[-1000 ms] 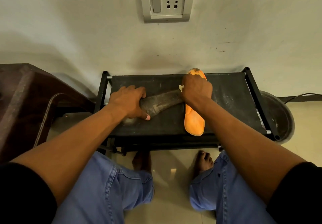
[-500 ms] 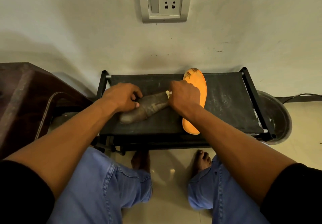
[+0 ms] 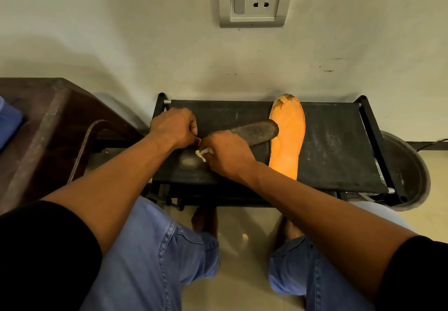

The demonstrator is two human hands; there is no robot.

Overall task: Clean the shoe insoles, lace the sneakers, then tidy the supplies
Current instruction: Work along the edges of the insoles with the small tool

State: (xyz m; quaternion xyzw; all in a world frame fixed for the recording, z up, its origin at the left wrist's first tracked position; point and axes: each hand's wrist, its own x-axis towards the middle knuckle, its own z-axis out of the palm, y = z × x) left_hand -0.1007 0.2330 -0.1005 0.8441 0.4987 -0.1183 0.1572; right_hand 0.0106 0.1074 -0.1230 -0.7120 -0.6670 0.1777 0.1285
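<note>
Dark insole (image 3: 252, 132) lies on the black rack (image 3: 339, 146); left hand (image 3: 173, 126) pins it with curled fingers, right hand (image 3: 226, 155) pinches a white wipe (image 3: 203, 152) against it.

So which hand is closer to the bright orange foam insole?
The right hand, wiping the dark grey insole just left of the orange insole. The left hand sits farther left.

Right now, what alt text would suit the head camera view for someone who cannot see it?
A seated person's right hand rubs a small white wipe over a dark insole while the left hand steadies it on a black rack; an orange insole lies alongside.
</note>
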